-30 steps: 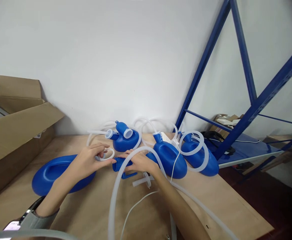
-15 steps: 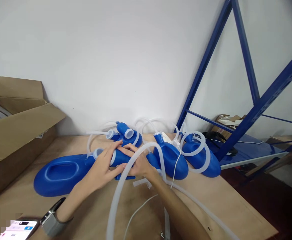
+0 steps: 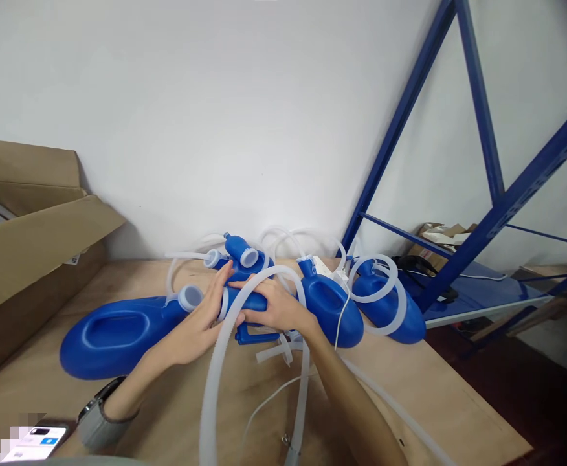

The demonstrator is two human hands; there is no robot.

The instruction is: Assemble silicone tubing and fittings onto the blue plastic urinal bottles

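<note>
My right hand (image 3: 276, 304) is wrapped round a short blue plastic tube piece (image 3: 250, 301) with a white rim at its left end. My left hand (image 3: 200, 333) has its fingers stretched out, palm against that rim and thumb below it. A clear hose (image 3: 213, 382) arches in front of the piece and hides part of it. Just beneath, a flat blue handle-like part (image 3: 259, 338) shows. Left of my left hand lies a blue bottle (image 3: 113, 336) with a moulded grip and a white-rimmed mouth (image 3: 191, 298).
Behind my hands are a smaller blue funnel piece (image 3: 237, 249) and blue parts. Blue bottles (image 3: 332, 310) with coiled hose (image 3: 395, 291) lie to the right. A cardboard box (image 3: 41, 259) stands left, a phone (image 3: 38, 443) front left, and a blue metal rack (image 3: 410, 110) right.
My right hand has shifted and now wraps the blue tube piece. A blue part that showed right of that hand is no longer visible there. The hose arch has dropped slightly to the left.
</note>
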